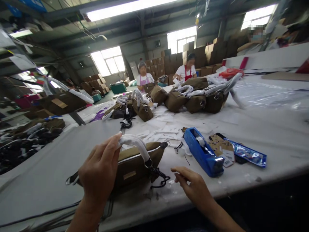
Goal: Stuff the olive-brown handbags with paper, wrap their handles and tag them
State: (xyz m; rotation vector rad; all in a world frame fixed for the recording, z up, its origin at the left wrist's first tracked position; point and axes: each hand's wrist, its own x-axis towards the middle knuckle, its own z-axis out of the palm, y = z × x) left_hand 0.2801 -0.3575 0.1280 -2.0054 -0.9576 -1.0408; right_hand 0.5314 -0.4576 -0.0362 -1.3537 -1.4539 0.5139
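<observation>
The left hand (98,166) covers part of the brown bag (142,161) left of the blue tape dispenser (204,151), hiding one end of its handle (138,143); the bag's underside sinks into shadow, so whether it rests on the table (272,141) cannot be told. Right of the dispenser, a speckled card (220,146) and a glossy blue packet (248,153) lie over a dark flat item (240,159) too covered to identify. Both forearms are cut off by the lower edge of the view.

The left hand is closed, its fingers bunched on the handle. The right hand (193,187), just left of the dispenser's near end, is half open with fingers loosely bent, touching neither bag nor dispenser and holding nothing that shows.

The bag is matt fabric, long and tapered, with a silvery zip (140,151), a small tan patch (129,175) and a knotted black cord (158,172); crinkled white wrapping sleeves its arched handle. Beyond the dispenser, more brown bags (175,101) slump in a row, handles wrapped likewise
</observation>
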